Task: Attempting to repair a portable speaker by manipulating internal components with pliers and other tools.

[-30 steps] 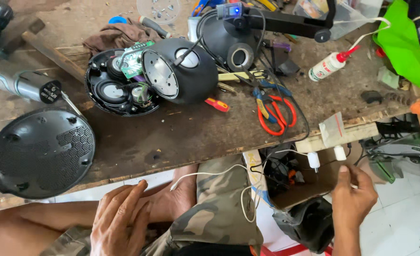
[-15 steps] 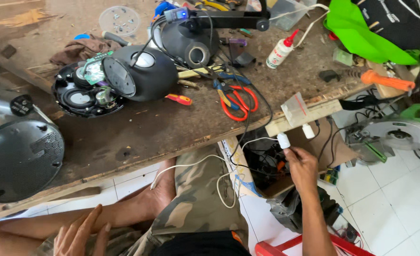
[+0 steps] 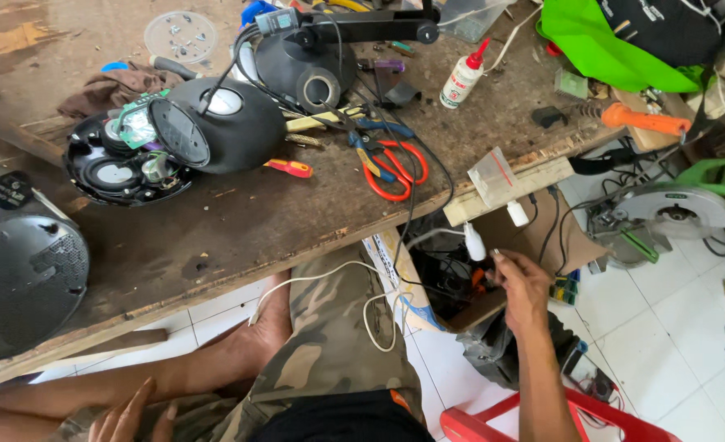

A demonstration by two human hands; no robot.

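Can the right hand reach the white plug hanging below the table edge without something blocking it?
Probably yes: the right hand is already beside the white plug, fingertips nearly on it. Only thin cables hang close, and none crosses between them.

**Right hand reaches the hanging plug**

The right hand (image 3: 524,288), earlier raised below the counter (image 3: 240,237) edge, now stretches into the cardboard box (image 3: 534,237), fingertips beside the white plug (image 3: 475,244). The left hand (image 3: 129,417), earlier resting on the knee, now sits at the lower edge of view.
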